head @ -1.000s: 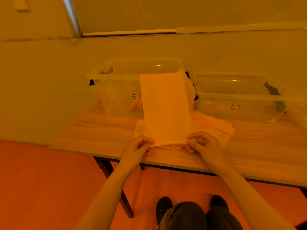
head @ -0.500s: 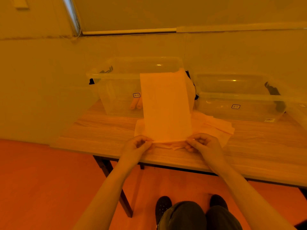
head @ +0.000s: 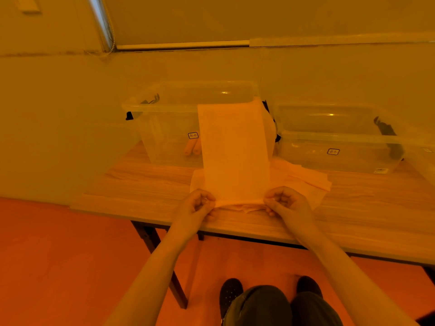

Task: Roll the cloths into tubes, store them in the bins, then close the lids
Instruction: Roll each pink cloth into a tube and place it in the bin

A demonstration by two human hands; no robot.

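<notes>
Our left hand (head: pixel 196 205) and right hand (head: pixel 286 202) each pinch a near corner of the cloth (head: pixel 234 151), fingers curled around its edge; it stretches away over the cloth pile (head: pixel 303 178) on the table (head: pixel 141 182); beyond, two rolled cloths (head: pixel 192 148) lie in the left bin (head: pixel 164 137); the right bin (head: pixel 339 147) stands beside it.

Two bins on table (head: pixel 146 184): left bin (head: pixel 164 137) holding rolled cloths (head: pixel 193 147), right bin (head: pixel 339 147) beside it; cloth pile (head: pixel 303 182) in front.

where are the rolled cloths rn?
Head view: two rolled cloths lie inside the left bin, at its bottom, just left of the flat cloth.
</notes>
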